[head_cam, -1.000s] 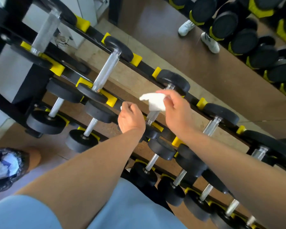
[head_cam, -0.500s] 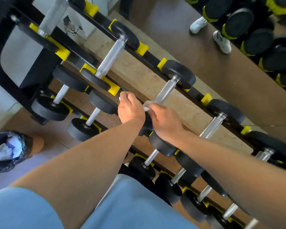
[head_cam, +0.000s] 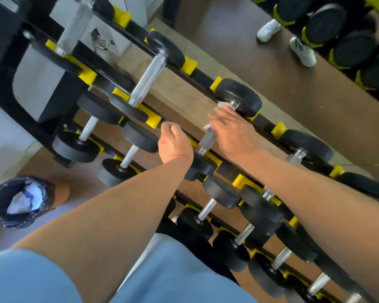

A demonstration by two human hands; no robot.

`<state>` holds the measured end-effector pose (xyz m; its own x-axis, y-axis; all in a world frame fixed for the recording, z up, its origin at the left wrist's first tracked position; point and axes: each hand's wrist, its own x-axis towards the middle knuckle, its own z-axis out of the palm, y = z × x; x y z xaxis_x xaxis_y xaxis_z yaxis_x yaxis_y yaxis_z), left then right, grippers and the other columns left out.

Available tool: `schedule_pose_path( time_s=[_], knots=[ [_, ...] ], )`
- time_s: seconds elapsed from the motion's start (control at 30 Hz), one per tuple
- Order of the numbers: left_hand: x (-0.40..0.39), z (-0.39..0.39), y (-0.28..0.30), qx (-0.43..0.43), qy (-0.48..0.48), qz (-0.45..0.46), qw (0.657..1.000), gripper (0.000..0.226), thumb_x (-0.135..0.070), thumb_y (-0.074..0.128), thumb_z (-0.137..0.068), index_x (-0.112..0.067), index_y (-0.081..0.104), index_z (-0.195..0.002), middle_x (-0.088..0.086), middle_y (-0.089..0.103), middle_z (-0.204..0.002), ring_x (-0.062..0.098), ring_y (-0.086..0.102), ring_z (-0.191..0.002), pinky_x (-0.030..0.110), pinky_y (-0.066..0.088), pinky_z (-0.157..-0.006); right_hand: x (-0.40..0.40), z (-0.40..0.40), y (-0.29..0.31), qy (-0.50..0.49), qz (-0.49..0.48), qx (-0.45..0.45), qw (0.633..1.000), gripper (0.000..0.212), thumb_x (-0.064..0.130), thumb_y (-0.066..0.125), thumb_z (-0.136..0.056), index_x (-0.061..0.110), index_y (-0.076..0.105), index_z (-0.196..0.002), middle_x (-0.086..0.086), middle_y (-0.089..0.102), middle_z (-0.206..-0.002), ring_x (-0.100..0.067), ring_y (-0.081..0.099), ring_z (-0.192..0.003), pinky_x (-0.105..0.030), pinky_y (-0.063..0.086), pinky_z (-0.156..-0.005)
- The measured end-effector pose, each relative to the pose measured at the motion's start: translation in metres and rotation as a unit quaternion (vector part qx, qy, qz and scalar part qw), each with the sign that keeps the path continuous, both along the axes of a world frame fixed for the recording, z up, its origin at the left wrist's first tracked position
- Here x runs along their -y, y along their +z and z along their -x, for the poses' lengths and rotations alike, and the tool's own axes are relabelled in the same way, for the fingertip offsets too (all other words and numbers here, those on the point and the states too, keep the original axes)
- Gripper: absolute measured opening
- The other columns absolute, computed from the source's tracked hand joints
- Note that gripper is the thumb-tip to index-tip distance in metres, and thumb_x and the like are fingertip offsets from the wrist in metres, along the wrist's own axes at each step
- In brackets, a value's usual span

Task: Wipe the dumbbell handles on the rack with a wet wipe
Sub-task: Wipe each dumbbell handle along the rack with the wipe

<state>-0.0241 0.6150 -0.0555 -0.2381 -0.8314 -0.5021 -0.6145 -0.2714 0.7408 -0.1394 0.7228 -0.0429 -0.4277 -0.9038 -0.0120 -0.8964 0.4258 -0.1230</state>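
Now my right hand [head_cam: 232,130], fingers wrapped over the wet wipe [head_cam: 222,104], has slid from the handle's [head_cam: 206,142] near end to its far end by the black weight head [head_cam: 239,96]; one pass looks complete. My left hand [head_cam: 174,144] still grips the rack rail [head_cam: 228,169], steadying me.

Open gaps between neighbouring dumbbell handles [head_cam: 148,78] on the rack [head_cam: 197,83]; black weight heads [head_cam: 239,97] at each end.
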Motion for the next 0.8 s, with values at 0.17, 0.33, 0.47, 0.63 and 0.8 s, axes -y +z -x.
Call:
schedule_pose_path(
  time_s=[0.17, 0.33, 0.47, 0.63, 0.8],
  knots=[
    [0.001, 0.000, 0.000, 0.008, -0.012, -0.005, 1.000, 0.025, -0.024, 0.032, -0.100, -0.017, 0.056, -0.100, 0.002, 0.059, -0.088, 0.024, 0.054, -0.083, 0.038, 0.041, -0.074, 0.005, -0.071, 0.012, -0.084, -0.021, 0.122, 0.989, 0.034, 0.045, 0.045, -0.096, 0.018, 0.065, -0.095, -0.003, 0.073, -0.099, -0.021, 0.064, -0.116, -0.039, 0.058, -0.078],
    [0.000, 0.000, 0.000, 0.003, -0.019, -0.007, 1.000, 0.025, -0.024, 0.031, -0.101, -0.018, 0.055, -0.101, 0.001, 0.058, -0.091, 0.021, 0.054, -0.084, 0.034, 0.038, -0.074, -0.005, -0.051, 0.004, -0.024, -0.057, 0.168, 0.984, 0.030, 0.027, 0.057, -0.096, 0.023, 0.063, -0.126, 0.001, 0.065, -0.129, -0.020, 0.051, -0.130, -0.043, 0.045, -0.108],
    [0.000, 0.000, 0.000, 0.004, -0.023, -0.003, 1.000, 0.027, -0.024, 0.030, -0.102, -0.018, 0.056, -0.103, -0.001, 0.057, -0.090, 0.012, 0.049, -0.076, 0.030, 0.034, -0.072, -0.010, -0.016, 0.005, 0.043, -0.078, 0.058, 0.994, 0.051, 0.021, 0.072, -0.086, 0.013, 0.061, -0.134, -0.003, 0.056, -0.142, -0.024, 0.042, -0.139, -0.040, 0.034, -0.115],
    [0.001, -0.001, 0.000, 0.006, -0.040, -0.002, 0.999, 0.026, -0.025, 0.030, -0.102, -0.018, 0.055, -0.106, -0.002, 0.056, -0.091, 0.006, 0.048, -0.072, 0.029, 0.033, -0.070, -0.005, 0.005, 0.018, 0.114, -0.081, 0.038, 0.989, 0.038, 0.026, 0.047, -0.096, 0.016, 0.067, -0.127, -0.002, 0.063, -0.136, -0.024, 0.043, -0.141, -0.044, 0.033, -0.116],
    [0.001, -0.002, -0.001, 0.008, -0.052, -0.001, 0.999, 0.026, -0.023, 0.030, -0.102, -0.018, 0.055, -0.104, -0.001, 0.057, -0.088, 0.004, 0.047, -0.071, 0.027, 0.031, -0.069, 0.021, 0.020, 0.029, 0.023, 0.071, 0.019, 0.997, 0.032, -0.001, 0.062, -0.090, 0.006, 0.066, -0.121, -0.014, 0.070, -0.121, -0.029, 0.063, -0.121, -0.045, 0.056, -0.095]
  ],
)
